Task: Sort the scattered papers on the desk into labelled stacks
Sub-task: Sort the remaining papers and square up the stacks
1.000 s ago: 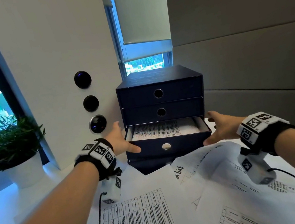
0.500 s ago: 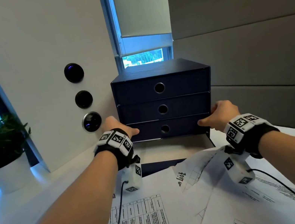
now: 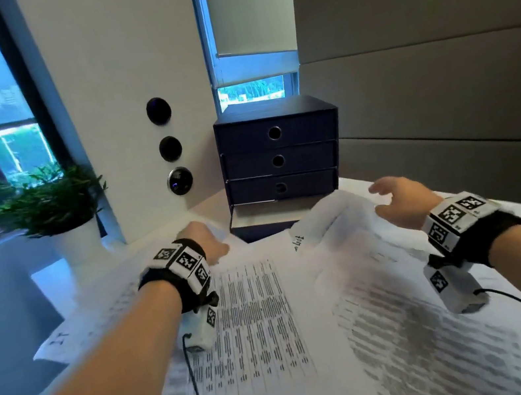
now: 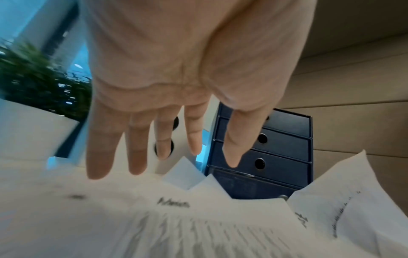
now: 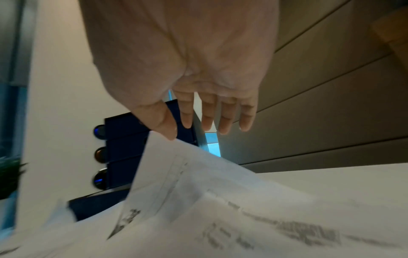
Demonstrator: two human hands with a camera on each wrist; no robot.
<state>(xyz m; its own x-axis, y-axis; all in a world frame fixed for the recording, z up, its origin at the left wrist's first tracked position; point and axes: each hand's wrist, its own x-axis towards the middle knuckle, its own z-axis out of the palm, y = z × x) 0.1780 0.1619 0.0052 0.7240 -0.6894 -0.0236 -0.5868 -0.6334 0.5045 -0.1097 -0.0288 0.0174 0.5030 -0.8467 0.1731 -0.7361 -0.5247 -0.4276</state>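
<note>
Many papers [image 3: 307,311] are lying mixed up on the desk [image 3: 54,279], so sorting is barely starting. I am holding my left hand [image 4: 176,87] and right hand [image 5: 187,78] over them, fingers spread, gripping nothing.

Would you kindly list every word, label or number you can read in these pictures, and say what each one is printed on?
"list": end of a handwritten word on the curled white sheet.
"11" or "IT": a blurred mark on the white sheet at the desk's left edge, uncertain.
Printed table on the middle white sheet: too blurred to read.
Heading on a sheet in the left wrist view: illegible.
Dark blue three-drawer box: no label visible.
</note>
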